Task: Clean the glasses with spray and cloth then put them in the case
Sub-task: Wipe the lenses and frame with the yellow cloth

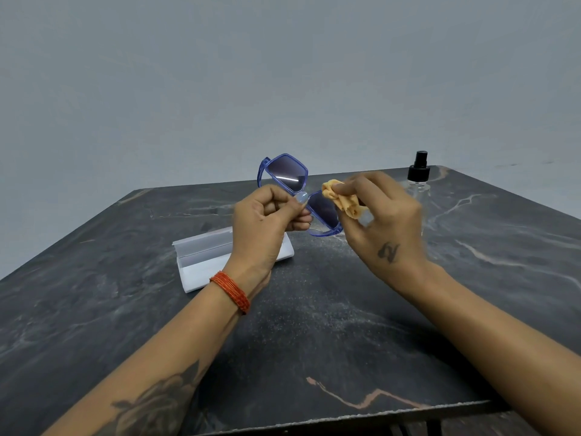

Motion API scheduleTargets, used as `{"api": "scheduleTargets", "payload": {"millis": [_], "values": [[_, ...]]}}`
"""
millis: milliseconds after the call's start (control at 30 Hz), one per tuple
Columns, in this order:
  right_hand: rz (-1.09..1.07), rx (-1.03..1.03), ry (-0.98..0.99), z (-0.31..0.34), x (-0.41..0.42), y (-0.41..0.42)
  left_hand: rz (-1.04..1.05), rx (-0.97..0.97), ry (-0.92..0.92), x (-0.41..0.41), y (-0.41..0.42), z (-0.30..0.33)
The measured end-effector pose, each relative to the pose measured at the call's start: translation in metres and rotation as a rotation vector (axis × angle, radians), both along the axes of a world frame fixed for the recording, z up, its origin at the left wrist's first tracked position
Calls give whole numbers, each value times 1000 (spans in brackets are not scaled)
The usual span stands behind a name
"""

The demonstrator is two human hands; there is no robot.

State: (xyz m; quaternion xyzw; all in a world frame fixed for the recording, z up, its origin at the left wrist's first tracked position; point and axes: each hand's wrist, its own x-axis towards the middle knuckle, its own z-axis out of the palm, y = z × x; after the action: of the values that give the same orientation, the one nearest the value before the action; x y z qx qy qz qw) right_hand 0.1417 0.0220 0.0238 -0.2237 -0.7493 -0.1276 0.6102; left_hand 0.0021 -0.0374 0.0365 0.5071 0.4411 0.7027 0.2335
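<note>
left hand fingers curl, pinching glasses at bridge | right hand fingertips bunch cloth on nearer lens | we judge frame light, stiff, lenses smudge-prone: hold the rim | case open below left wrist

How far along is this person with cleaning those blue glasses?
Midway, it seems. The left hand pinches the blue glasses at the bridge, held up above the table. The right hand presses an orange cloth to one lens, so wiping is in hand. The spray bottle stands aside; whether spraying happened, I cannot tell. Left: putting them in the open white case.
</note>
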Motion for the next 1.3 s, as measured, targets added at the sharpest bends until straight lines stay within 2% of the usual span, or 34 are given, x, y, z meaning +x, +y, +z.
{"api": "scheduleTargets", "payload": {"millis": [233,600,900,1100,1300], "values": [[147,-1,-91,-2,-2,-4,10,-5,14,1,-1,1],[221,0,-166,1,2,-5,41,-9,-14,-1,1,1],[184,23,-190,2,6,-4,46,-1,-41,-3,2,0],[30,23,-78,2,8,-2,33,5,-56,-3,2,1],[-6,40,-45,0,7,3,11,5,-32,-1,1,0]]}}
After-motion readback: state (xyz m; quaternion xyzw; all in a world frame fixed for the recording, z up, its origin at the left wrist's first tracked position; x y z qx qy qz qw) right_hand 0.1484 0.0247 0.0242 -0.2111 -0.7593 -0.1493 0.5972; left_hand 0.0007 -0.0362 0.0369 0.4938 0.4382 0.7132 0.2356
